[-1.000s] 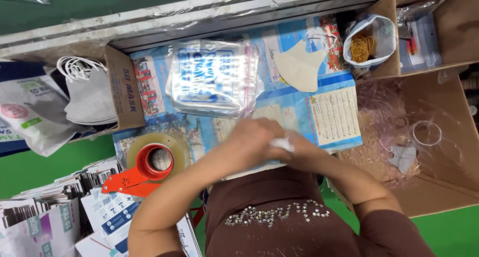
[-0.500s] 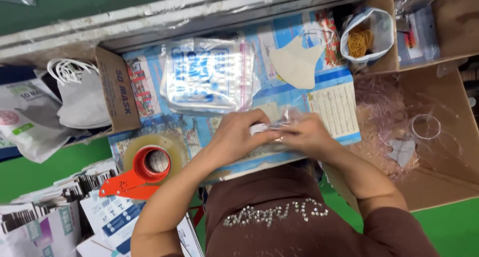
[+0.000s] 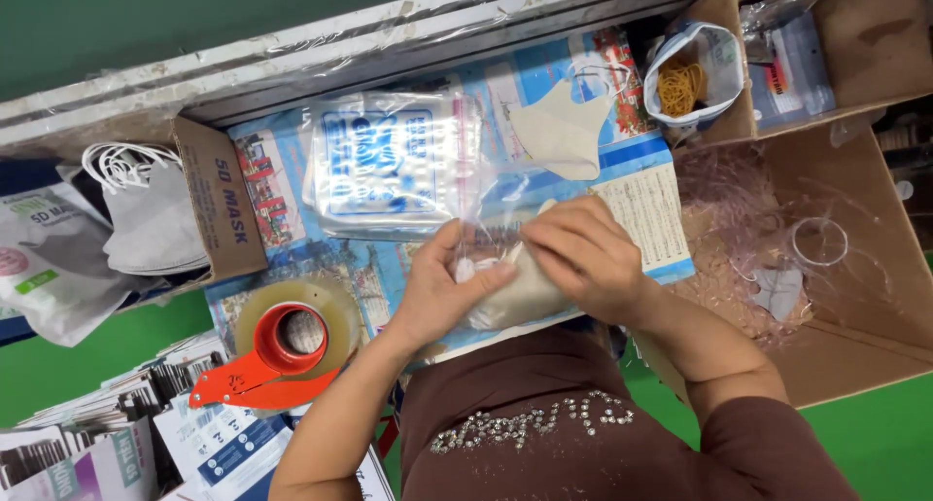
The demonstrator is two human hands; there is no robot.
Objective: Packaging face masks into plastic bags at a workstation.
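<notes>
Lying nearest the body, at the near edge of the blue printed work mat (image 3: 292, 171), a folded beige face mask inside a clear plastic sleeve (image 3: 515, 292) is being held between both hands. The sleeve is being pinched at its left end by the left hand (image 3: 442, 292), thumb on top and fingers curled beneath, while it is being pressed flat from above by the right hand (image 3: 583, 258), fingers bent over its upper edge. Little free room is being left around the hands: the sleeve's near edge is lying almost at the mat's near rim, against the brown sleeved torso.

Just left of the left forearm, a roll of clear packing tape in an orange-red dispenser (image 3: 282, 350) is standing, with stacked printed cartons (image 3: 146, 433) beside it. Just beyond the hands, a stack of clear blue-printed plastic bags (image 3: 389, 161) is lying, its near edge close to the left thumb. A loose beige face mask (image 3: 559, 132) is lying farther back on the right. To the right, the mat's edge is being met by an open brown cardboard box with plastic scraps (image 3: 836, 297). Farther off, a small bag of yellow rubber bands (image 3: 685, 78) and a cardboard box of grey masks (image 3: 155, 214) are being kept at the far corners.
</notes>
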